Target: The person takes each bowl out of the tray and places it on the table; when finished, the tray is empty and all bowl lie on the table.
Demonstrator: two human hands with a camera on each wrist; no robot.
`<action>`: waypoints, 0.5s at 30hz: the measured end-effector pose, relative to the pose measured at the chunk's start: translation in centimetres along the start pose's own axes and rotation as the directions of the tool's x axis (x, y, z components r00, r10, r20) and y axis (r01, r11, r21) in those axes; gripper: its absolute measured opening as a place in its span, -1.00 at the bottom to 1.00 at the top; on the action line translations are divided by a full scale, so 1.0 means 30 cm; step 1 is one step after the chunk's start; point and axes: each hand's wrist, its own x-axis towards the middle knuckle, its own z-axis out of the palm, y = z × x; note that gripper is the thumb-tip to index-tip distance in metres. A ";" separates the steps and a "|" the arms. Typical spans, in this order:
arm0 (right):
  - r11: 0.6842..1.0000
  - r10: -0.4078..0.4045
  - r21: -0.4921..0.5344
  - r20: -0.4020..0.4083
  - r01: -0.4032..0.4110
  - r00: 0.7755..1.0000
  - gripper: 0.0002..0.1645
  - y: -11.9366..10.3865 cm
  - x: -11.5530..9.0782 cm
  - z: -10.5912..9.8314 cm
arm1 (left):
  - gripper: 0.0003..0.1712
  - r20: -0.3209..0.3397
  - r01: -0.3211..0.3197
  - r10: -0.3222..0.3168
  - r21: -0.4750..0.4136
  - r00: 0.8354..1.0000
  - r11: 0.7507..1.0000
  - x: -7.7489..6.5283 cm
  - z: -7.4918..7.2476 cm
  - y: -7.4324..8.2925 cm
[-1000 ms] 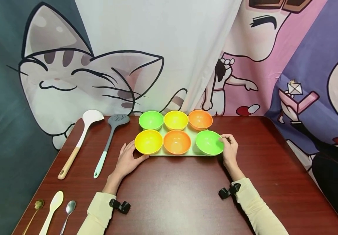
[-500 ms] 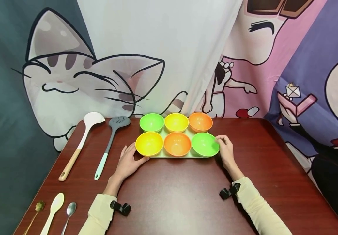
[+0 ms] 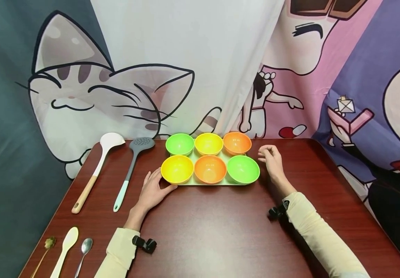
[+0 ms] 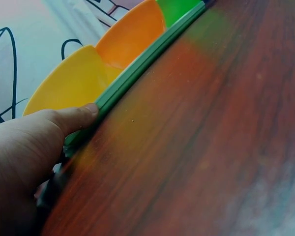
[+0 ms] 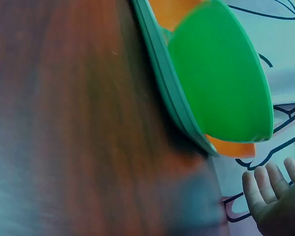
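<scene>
A pale green tray [image 3: 226, 156] carries bowls in two rows, back row green [image 3: 180, 144], yellow [image 3: 208, 144], orange [image 3: 237, 143]; front row yellow [image 3: 177, 170], orange [image 3: 210, 170], green [image 3: 243, 170]. My left hand [image 3: 152, 192] grips the tray's front left corner beside the yellow bowl. In the left wrist view its thumb [image 4: 78, 117] lies on the tray's rim; the other fingers are hidden. Just right of the front green bowl, my right hand [image 3: 271, 164] is apart from it with loosely bent fingers. The right wrist view shows those fingers [image 5: 265, 184] holding nothing.
Left on the brown table [image 3: 214, 231] lie a white ladle [image 3: 103, 156] with a wooden handle and a grey slotted turner [image 3: 134, 162]. Nearer are a thin gold spoon [image 3: 43, 255], a cream spoon [image 3: 66, 247] and a small metal spoon [image 3: 84, 249]. A printed curtain [image 3: 221, 46] hangs behind.
The front green bowl shifted left toward the orange bowl with my right hand at its rim. Then the right hand let go and moved right and back. The left hand stayed at the tray corner.
</scene>
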 end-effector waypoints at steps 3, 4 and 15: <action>0.998 0.002 -0.069 0.010 -0.001 1.000 -0.63 -0.019 0.021 0.011 | -0.06 0.001 0.009 -0.009 -0.002 1.000 1.000 0.001 0.000 0.002; 0.996 0.006 -0.093 0.013 -0.005 1.000 -0.56 -0.009 0.037 0.011 | -0.06 0.000 0.009 -0.009 -0.001 1.000 1.000 0.001 0.000 0.001; 0.979 0.052 -0.201 0.041 -0.043 0.998 -0.37 0.071 0.185 0.022 | -0.05 -0.002 0.009 -0.009 0.002 1.000 1.000 0.003 -0.004 0.001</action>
